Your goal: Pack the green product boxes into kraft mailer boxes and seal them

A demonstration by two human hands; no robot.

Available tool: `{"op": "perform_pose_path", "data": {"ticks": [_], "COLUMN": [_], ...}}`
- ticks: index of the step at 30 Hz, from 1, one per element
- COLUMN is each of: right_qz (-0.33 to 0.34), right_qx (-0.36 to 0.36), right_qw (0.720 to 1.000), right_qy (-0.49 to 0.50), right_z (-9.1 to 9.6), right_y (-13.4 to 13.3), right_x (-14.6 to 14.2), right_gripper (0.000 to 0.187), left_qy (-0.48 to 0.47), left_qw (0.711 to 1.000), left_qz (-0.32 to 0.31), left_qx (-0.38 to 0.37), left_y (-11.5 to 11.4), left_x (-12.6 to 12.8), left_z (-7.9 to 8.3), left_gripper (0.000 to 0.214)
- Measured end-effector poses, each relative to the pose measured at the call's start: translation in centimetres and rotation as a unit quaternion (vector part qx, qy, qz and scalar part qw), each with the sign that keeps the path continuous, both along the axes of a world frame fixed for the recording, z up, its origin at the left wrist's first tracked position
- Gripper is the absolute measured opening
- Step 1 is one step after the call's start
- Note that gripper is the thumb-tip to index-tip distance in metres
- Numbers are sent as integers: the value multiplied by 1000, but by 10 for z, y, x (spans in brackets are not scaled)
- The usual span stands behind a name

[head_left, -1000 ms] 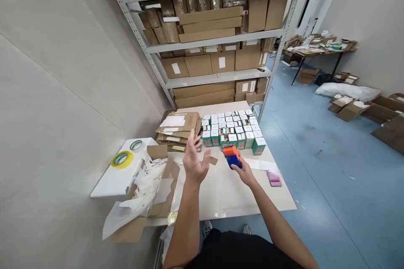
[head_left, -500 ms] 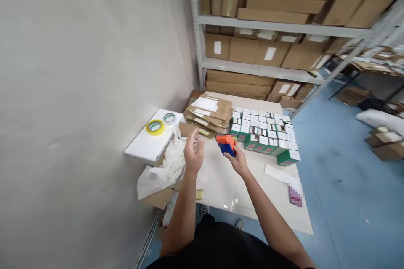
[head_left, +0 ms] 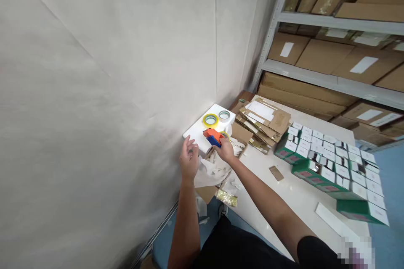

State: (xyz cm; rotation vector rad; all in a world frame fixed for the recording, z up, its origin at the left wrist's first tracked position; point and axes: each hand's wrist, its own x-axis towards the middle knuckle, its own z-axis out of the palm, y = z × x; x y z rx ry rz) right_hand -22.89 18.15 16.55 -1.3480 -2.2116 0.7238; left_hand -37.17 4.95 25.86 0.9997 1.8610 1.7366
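My right hand is closed around an orange and blue tape dispenser, held above the front edge of a white foam block. A roll of yellow tape shows at the dispenser's side. My left hand is raised beside the wall with its fingers apart and curled a little, holding nothing. On the block lie a yellow tape roll and a narrower, clear-looking tape roll. Under my hands a carton holds crumpled white plastic and paper scraps.
Several green and white boxes stand in rows on the table. Flattened cardboard is stacked at the table's back left. A shelf rack with cartons rises behind, and a grey wall borders the left.
My view has swung left toward the wall. The tape dispenser in my right hand has gone from over the table to the foam block. My left hand stays open near the wall.
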Motion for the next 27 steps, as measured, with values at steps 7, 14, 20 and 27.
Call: {"op": "perform_pose_path", "data": {"ticks": [7, 14, 20, 27], "right_qz": [37, 40, 12, -179], "right_qx": [29, 52, 76, 82], "right_qw": [991, 998, 979, 955], "right_qy": [-128, 6, 189, 224], "right_z": [2, 3, 19, 35], "right_y": [27, 24, 12, -6], "right_x": [-95, -89, -17, 130], "right_gripper": [25, 25, 23, 21], "left_qy": [11, 7, -7, -19], "left_qw": [999, 998, 999, 969], "left_qz": [47, 66, -43, -247], "left_qx": [-16, -20, -7, -10], "left_y": [-22, -17, 35, 106], "left_x": [-40, -55, -16, 92], "left_z": [-9, -7, -11, -15], "left_gripper": [55, 53, 51, 47]}}
